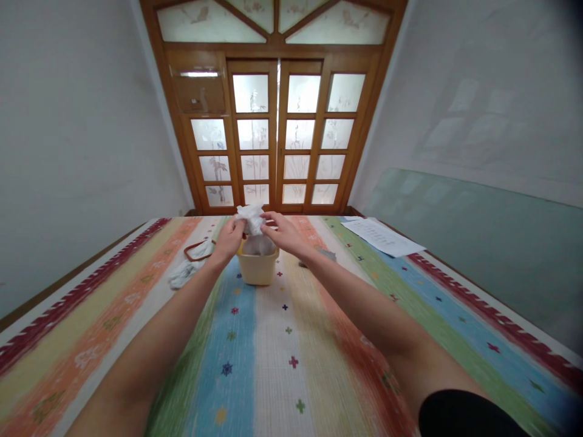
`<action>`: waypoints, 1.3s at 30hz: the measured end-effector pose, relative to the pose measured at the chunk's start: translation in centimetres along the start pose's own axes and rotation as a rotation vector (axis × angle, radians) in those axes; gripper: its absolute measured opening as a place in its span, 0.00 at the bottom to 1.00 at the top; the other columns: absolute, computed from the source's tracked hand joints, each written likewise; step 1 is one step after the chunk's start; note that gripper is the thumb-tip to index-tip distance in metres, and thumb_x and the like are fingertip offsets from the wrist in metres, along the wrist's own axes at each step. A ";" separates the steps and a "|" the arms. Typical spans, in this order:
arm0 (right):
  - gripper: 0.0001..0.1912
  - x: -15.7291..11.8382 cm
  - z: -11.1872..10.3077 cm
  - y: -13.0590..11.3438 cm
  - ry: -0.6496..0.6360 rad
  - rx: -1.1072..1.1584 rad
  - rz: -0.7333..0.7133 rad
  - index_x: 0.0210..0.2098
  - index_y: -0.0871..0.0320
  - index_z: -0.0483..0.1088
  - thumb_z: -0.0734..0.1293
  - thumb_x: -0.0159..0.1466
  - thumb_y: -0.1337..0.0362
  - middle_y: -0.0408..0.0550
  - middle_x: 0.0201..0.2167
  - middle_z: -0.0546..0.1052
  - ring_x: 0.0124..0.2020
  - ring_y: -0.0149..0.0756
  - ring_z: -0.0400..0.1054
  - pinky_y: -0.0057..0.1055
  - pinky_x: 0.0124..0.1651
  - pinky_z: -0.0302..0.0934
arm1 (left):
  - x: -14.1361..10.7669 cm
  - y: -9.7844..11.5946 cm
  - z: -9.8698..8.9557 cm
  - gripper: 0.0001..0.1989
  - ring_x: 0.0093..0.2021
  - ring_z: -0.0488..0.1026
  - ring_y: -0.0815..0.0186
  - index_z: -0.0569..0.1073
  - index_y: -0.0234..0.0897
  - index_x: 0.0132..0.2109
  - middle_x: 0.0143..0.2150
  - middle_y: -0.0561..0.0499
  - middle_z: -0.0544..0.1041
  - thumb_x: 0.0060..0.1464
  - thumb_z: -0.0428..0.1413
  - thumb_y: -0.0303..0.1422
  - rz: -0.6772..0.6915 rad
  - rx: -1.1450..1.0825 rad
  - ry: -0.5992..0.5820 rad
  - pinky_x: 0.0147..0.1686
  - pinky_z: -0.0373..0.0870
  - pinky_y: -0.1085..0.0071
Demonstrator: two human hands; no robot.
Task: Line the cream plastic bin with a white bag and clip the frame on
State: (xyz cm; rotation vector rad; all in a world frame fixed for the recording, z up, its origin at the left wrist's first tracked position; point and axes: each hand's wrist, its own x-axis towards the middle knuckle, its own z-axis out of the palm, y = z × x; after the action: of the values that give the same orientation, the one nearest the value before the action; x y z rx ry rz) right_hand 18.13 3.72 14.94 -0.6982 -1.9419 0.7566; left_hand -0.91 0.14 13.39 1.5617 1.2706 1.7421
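Note:
Both hands hold a crumpled white plastic bag (251, 213) over a small pale yellow bin (257, 269). My left hand (232, 235) is closed on the bag's left side. From the right, the fingers of my right hand (283, 233) pinch the bag's edge. Thin, translucent whitish material (259, 245) shows at the mouth of the bin, below the bunched part. Whether it is one piece with the bag I cannot tell. The bin stands upright on the striped cloth (273, 340).
Left of the bin lie a brown loop-shaped frame (195, 258) and a crumpled whitish item (182, 274). A grey object (327, 256) is partly hidden behind my right forearm. Printed paper sheets (382, 237) lie at the far right. Wooden glazed doors (276, 133) stand beyond.

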 end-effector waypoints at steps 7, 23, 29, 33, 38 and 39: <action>0.10 -1.5 0.7 -0.4 0.124 -0.172 -0.183 0.41 0.56 0.75 0.62 0.69 0.61 0.49 0.42 0.78 0.45 0.37 0.71 0.35 0.52 0.64 | -0.4 0.1 0.1 0.09 0.26 0.66 0.68 0.77 0.38 0.37 0.28 0.55 0.73 0.57 0.57 0.38 -0.005 -0.009 -0.009 0.27 0.62 0.74; 0.17 -0.3 2.7 2.0 0.167 0.490 0.157 0.37 0.56 0.72 0.64 0.62 0.48 0.42 0.33 0.76 0.34 0.33 0.67 0.27 0.39 0.62 | -1.4 1.5 1.1 0.13 0.39 0.74 0.63 0.70 0.40 0.43 0.39 0.53 0.77 0.48 0.57 0.31 0.042 -0.081 -0.141 0.40 0.70 0.69; 0.19 -0.4 2.8 3.0 0.182 0.520 0.185 0.34 0.56 0.69 0.63 0.63 0.45 0.42 0.28 0.72 0.30 0.33 0.64 0.26 0.34 0.59 | -1.9 1.4 1.2 0.10 0.42 0.74 0.60 0.77 0.40 0.42 0.39 0.52 0.79 0.51 0.61 0.34 0.157 0.174 -0.243 0.47 0.69 0.66; 0.19 -0.4 2.1 4.5 0.310 0.199 0.139 0.30 0.55 0.66 0.59 0.67 0.48 0.42 0.29 0.71 0.33 0.35 0.64 0.27 0.37 0.58 | -1.3 0.5 1.4 0.11 0.38 0.74 0.63 0.77 0.38 0.37 0.35 0.52 0.79 0.56 0.60 0.41 0.098 0.007 0.014 0.43 0.70 0.68; 0.18 -0.4 1.3 5.6 0.326 0.042 0.188 0.29 0.55 0.65 0.58 0.68 0.50 0.42 0.29 0.71 0.33 0.35 0.64 0.29 0.39 0.58 | -0.9 -0.8 1.5 0.16 0.35 0.77 0.64 0.75 0.36 0.39 0.35 0.51 0.79 0.52 0.61 0.45 -0.117 -0.289 0.231 0.40 0.74 0.68; 0.16 -0.5 1.3 5.4 0.332 0.019 0.166 0.32 0.55 0.66 0.58 0.69 0.51 0.43 0.31 0.73 0.35 0.35 0.65 0.30 0.41 0.59 | -1.0 -0.8 1.5 0.17 0.35 0.78 0.64 0.75 0.36 0.39 0.35 0.50 0.79 0.52 0.61 0.45 -0.136 -0.302 0.227 0.40 0.74 0.68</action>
State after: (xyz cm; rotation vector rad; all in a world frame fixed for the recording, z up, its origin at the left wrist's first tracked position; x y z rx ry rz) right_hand 18.11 6.55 10.19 -0.9203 -1.5881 0.7077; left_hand 0.56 0.19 12.10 1.1102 1.1213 1.9573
